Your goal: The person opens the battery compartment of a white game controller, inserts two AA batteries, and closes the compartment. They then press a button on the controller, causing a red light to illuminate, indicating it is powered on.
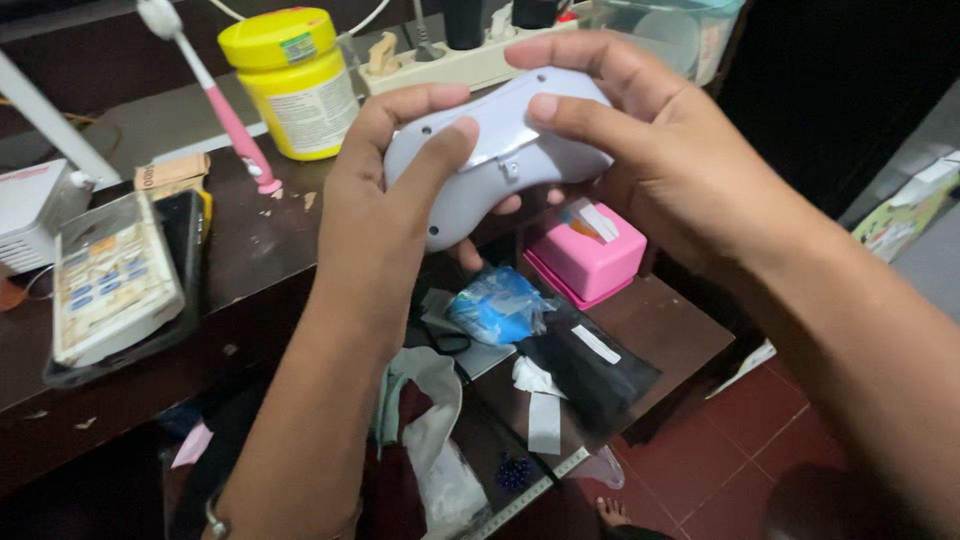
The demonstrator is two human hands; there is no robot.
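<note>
Bare forearms, no sleeves; metal bracelet (214, 520) on left wrist

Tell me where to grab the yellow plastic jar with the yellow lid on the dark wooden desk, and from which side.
Probably best to grip the yellow plastic jar around its round labelled body just under the wide lid, coming from the front right. It stands upright, a pink toothbrush leans close on its left, and a white power strip lies behind it to the right, so the near side looks freest.

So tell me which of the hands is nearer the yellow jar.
Left. The left hand grips the grey controller just right of the yellow jar; the right hand holds its far side.
</note>
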